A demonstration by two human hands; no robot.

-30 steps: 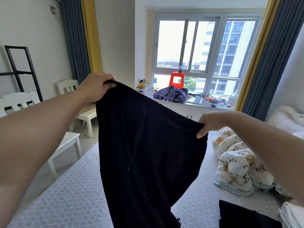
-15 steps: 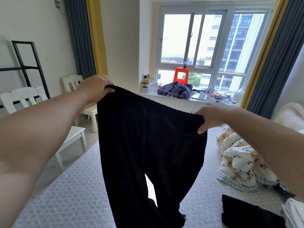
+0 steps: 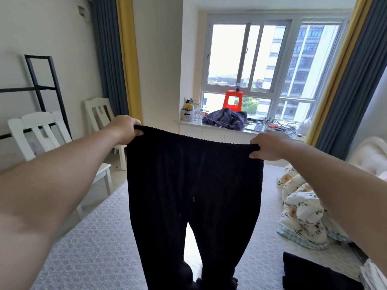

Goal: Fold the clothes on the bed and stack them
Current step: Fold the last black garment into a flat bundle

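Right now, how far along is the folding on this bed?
Done: one dark folded garment lies on the bed. In hand: left hand and right hand hold black trousers up by the waistband, unfolded. Left: folding and stacking them.

Trousers (image 3: 194, 185), centre frame: matt black cloth, ribbed at the waistband. Bedcover (image 3: 94, 248), lower left: grey textured cloth. Chairs (image 3: 37, 130), left: white painted wood.

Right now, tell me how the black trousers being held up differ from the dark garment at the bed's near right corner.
The black trousers hang spread open in the air, gripped at the waistband by the left hand and right hand; the dark garment lies on the bed, untouched. The trousers show their full shape, both legs dangling; the garment looks compact, seemingly folded. Both are dark fabric.
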